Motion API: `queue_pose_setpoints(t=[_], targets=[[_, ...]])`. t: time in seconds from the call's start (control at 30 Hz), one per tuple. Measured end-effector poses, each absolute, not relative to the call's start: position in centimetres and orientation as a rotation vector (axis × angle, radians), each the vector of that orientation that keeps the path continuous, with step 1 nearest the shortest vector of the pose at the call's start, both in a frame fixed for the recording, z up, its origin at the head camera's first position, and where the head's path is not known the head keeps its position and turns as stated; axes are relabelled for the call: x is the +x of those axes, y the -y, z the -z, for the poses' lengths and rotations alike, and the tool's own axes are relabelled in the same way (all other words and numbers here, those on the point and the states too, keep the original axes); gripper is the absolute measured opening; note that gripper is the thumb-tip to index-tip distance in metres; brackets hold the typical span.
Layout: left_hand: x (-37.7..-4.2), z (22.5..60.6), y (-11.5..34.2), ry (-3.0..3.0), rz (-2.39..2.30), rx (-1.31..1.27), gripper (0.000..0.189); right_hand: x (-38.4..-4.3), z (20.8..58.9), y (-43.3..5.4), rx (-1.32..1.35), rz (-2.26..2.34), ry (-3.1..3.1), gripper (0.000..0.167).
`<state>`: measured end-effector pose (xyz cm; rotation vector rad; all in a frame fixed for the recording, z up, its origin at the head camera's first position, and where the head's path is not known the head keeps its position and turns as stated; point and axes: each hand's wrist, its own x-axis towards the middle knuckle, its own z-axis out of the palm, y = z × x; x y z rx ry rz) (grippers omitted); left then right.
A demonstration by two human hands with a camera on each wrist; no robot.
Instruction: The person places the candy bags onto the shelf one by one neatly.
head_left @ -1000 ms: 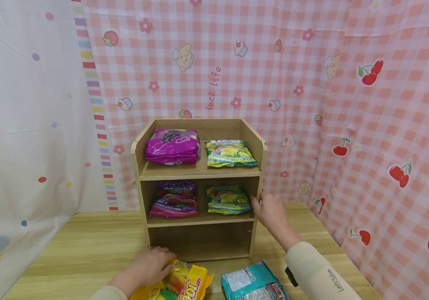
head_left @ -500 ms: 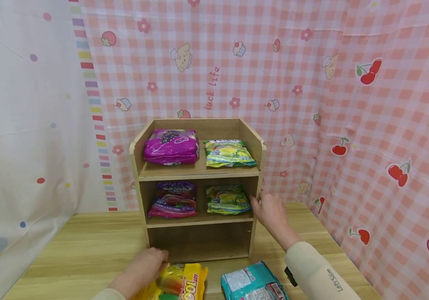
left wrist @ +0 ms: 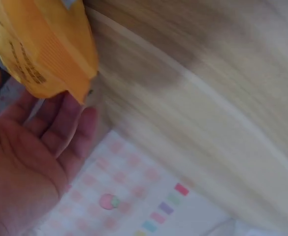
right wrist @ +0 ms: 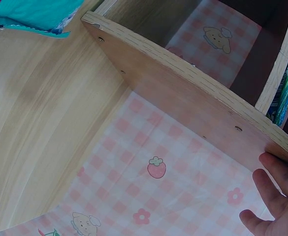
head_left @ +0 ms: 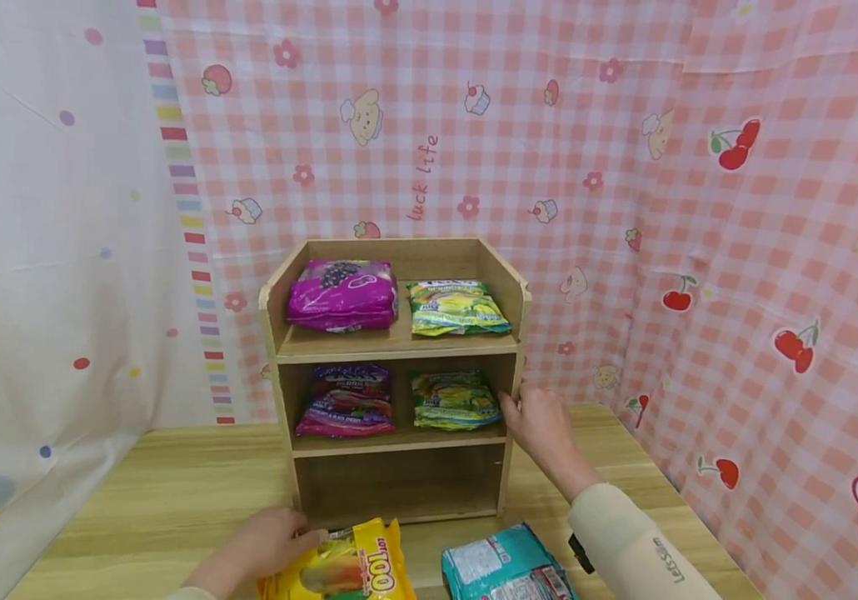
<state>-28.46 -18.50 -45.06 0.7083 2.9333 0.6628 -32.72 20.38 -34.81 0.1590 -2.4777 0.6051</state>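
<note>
My left hand (head_left: pixel 266 537) holds a yellow candy bag (head_left: pixel 342 571) by its left end, low in front of the small wooden shelf (head_left: pixel 399 353). In the left wrist view the fingers (left wrist: pixel 67 125) curl behind the bag's orange-yellow end. At the shelf's right side panel (right wrist: pixel 193 93), my right hand (head_left: pixel 545 429) grips the edge at middle-tier height, thumb toward the front and fingers along the outer face. A teal bag (head_left: pixel 504 567) lies on the table to the right of the yellow one.
On the top tier sit a purple bag (head_left: pixel 342 296) and a green-yellow bag (head_left: pixel 459 308). The middle tier holds a dark berry bag (head_left: pixel 346 402) and another green-yellow bag (head_left: pixel 455 400). Patterned curtains (head_left: pixel 549 125) hang behind the wooden table (head_left: pixel 197 467).
My left hand has drawn back toward the lower left, and the yellow bag has turned and shifted slightly left with it. The right hand stays on the shelf's side.
</note>
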Motion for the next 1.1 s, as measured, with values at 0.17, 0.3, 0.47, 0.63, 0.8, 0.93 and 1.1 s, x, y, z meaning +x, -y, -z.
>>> queue_pose_setpoints(t=[0.17, 0.3, 0.47, 0.63, 0.8, 0.93, 1.1], targets=[[-28.5, 45.5, 19.8, -2.674, -0.913, 0.778, 0.032, -32.7, 34.8, -20.4, 0.157, -0.605, 2.474, 0.041], [-28.6, 45.7, 20.4, -2.565, -1.048, 0.856, 0.029, -32.7, 34.7, -20.3, 0.154, -0.604, 2.475, 0.041], [-28.7, 45.6, 20.3, -2.472, -1.11, 0.853, 0.033, -32.7, 34.7, -20.3, 0.162, -0.599, 2.468, 0.041], [-28.4, 45.2, 19.9, -2.418, -1.162, 0.775, 0.034, -32.6, 34.7, -20.4, 0.17, -0.591, 2.459, 0.042], [-27.7, 45.2, 19.7, -2.41, -1.245, 0.745, 0.037, -32.6, 34.8, -20.4, 0.171, -0.587, 2.457, 0.042], [-27.6, 45.9, 20.0, -2.383, -1.321, 0.737, 0.038, -32.7, 34.9, -20.4, 0.167, -0.58, 2.456, 0.042], [-27.5, 45.9, 20.4, -2.36, -1.292, 0.625, 0.034, -32.7, 35.0, -20.4, 0.177, -0.584, 2.442, 0.043]])
